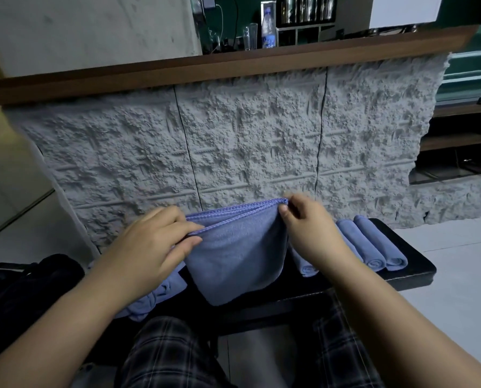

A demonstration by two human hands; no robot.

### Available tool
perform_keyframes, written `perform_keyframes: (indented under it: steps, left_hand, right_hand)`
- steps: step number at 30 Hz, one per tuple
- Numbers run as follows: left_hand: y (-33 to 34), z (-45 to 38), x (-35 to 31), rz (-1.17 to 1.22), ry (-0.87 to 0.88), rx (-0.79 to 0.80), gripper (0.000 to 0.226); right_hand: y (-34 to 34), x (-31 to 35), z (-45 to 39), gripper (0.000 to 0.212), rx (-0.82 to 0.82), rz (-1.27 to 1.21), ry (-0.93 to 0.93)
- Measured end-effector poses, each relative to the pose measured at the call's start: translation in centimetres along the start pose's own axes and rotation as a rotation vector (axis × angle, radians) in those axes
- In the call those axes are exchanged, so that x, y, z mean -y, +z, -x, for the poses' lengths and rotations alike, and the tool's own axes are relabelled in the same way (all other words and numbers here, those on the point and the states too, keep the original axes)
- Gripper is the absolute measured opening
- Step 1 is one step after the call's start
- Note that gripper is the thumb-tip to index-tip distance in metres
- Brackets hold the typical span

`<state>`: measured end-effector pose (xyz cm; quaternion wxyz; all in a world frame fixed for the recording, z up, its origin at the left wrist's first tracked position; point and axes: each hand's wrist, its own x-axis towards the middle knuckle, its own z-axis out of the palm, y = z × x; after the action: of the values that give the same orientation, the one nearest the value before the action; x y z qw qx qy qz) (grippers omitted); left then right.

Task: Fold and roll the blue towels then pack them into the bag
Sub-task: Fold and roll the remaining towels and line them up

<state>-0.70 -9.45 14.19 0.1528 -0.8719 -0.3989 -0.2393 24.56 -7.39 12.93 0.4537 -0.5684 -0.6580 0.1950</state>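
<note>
A folded blue towel (237,256) hangs in the air above the black bench (412,264). My left hand (152,242) pinches its top left corner and my right hand (309,228) pinches its top right corner, so the stitched edges lie together along the top. Three rolled blue towels (373,245) lie side by side on the bench to the right, the nearest partly hidden behind my right hand. A loose heap of blue towels (155,298) lies at the left, under my left forearm. The black bag (29,289) sits at the far left.
A rough grey stone-faced counter wall (247,144) stands right behind the bench, topped by a wooden ledge (233,68) with a bottle and glasses. My knees in checked trousers (172,354) are under the bench's front edge. Pale floor lies to the right.
</note>
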Motion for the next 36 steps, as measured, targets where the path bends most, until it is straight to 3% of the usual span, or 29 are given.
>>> perform_keyframes:
  steps: [6,10,13,18,20,23,26,30,36]
  left_hand:
    - [2.4,0.0,0.4,0.169,-0.013,-0.056,0.034]
    - [5.0,0.2,1.3,0.261,-0.076,-0.004,0.027]
    - [7.2,0.1,1.8,0.342,-0.186,0.063,0.020]
    - [11.1,-0.9,2.6,0.268,-0.524,0.155,0.048]
    - [12.6,-1.4,3.5,0.212,-0.610,0.194,0.035]
    - [13.8,-2.2,4.9,0.173,-0.678,0.132,0.007]
    - [14.8,-3.0,6.1,0.191,-0.820,0.090,0.015]
    - [17.8,-4.0,7.5,0.719,-1.146,-0.129,0.017]
    - [21.6,-5.0,8.4,0.756,-1.147,-0.293,0.019]
  right_hand:
    - [1.5,-2.7,-1.3,0.031,0.044,0.013,0.083]
    - [3.3,-5.3,-2.5,0.038,0.100,0.076,0.117]
    - [5.2,-7.6,-3.7,0.028,0.161,0.144,0.166]
    - [7.8,-10.5,-5.5,0.024,0.231,0.175,0.195]
    - [8.5,-10.9,-6.2,0.022,0.235,0.186,0.189]
    - [9.5,-11.6,-7.5,0.020,0.196,0.137,0.203]
    - [10.7,-12.3,-8.5,0.024,0.172,-0.168,0.301]
    - [12.0,-13.0,-9.6,0.016,0.105,-0.287,0.256]
    - [14.4,-15.0,-11.6,0.014,0.100,-0.232,0.225]
